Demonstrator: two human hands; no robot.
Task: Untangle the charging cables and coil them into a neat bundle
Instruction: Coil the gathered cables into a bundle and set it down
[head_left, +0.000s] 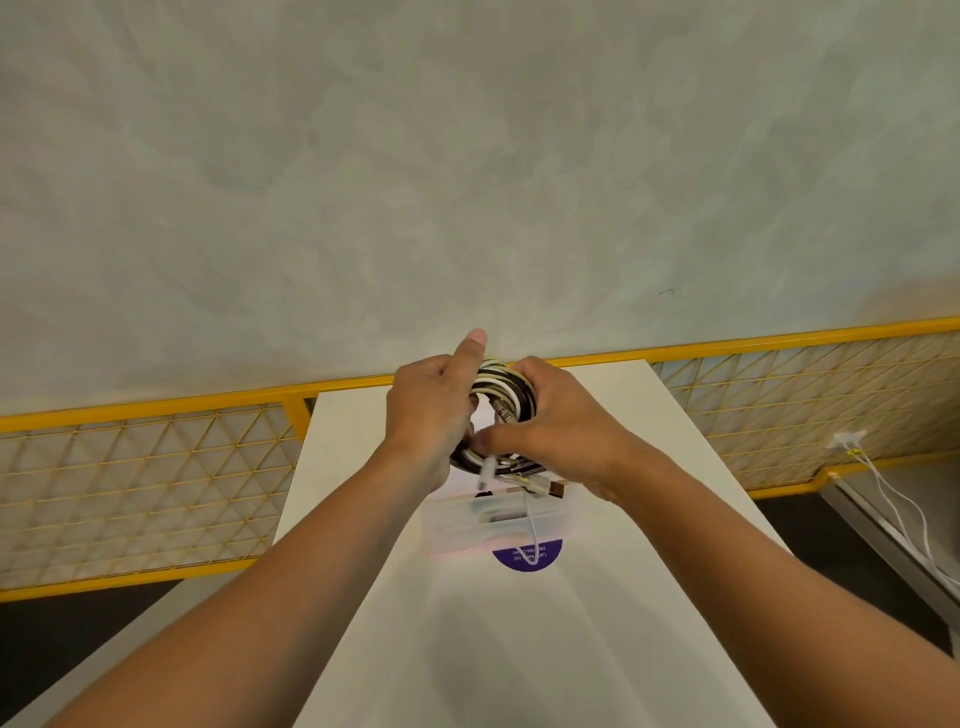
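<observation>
- A cable coil (506, 387) of black and white charging cables, wound into one ring, is held in the air above the far half of the counter (519, 649).
- The coil's left side is gripped by the left hand (431, 410). The fingers are curled round the loops and the thumb is stuck straight up past the top of the ring.
- The coil's right side is gripped by the right hand (566, 421). The fingers are wrapped over the far edge and the thumb is laid across the near part of the ring, toward the left hand.
- Whether the two hands touch at the near side cannot be told.
- Loose ends are seen at the near bottom of the ring: a USB plug (555, 490) sticking out to the right and a white connector (485, 475) pointing down.
- A thin white cable loop (531, 535) is hung down from the bundle, crossing over a purple sticker (506, 558).
- A clear plastic box (457, 525) is set on the counter just near of the coil, under the hands. Its contents are blurred.
- The round sticker is stuck on the counter at the box's near right edge. Its text cannot be read.
- A yellow mesh railing (156, 478) is seen left and right behind the counter, below a grey wall (467, 156).
- White wires (893, 493) are seen trailing from a white plug at the far right, well apart from the coil.
</observation>
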